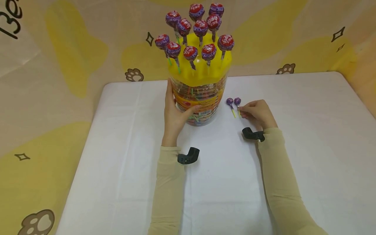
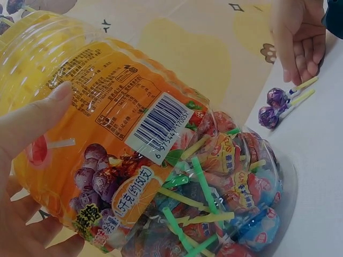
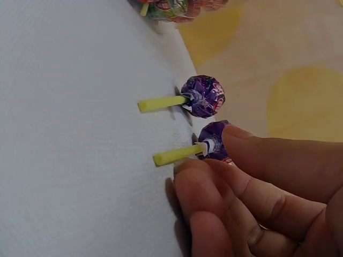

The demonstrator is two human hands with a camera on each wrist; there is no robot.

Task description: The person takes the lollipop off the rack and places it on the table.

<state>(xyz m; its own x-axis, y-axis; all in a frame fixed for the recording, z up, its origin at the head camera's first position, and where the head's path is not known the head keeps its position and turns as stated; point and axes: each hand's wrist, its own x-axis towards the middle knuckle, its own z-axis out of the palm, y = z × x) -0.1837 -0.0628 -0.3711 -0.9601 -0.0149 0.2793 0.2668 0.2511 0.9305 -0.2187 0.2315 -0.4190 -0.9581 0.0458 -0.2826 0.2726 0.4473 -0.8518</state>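
My left hand (image 1: 173,116) grips the side of a big clear plastic jar (image 1: 199,114), thumb across its orange label (image 2: 115,101) and fingers round the far side. The jar stands on the table, full of wrapped candies and green and yellow sticks. Several red-and-purple lollipops (image 1: 209,52) stick up from its yellow top (image 1: 196,73). Right of the jar, my right hand (image 1: 256,111) pinches the nearer of two purple-wrapped lollipops (image 1: 237,101) by its neck, thumb overlapping the candy head in the right wrist view. The other purple lollipop (image 3: 202,96) lies alongside with its yellow stick.
A white cloth covers the table (image 1: 126,169). Behind it hangs a yellow and beige backdrop (image 1: 264,39) with paw prints. Each sleeved wrist carries a black camera mount (image 1: 188,156).
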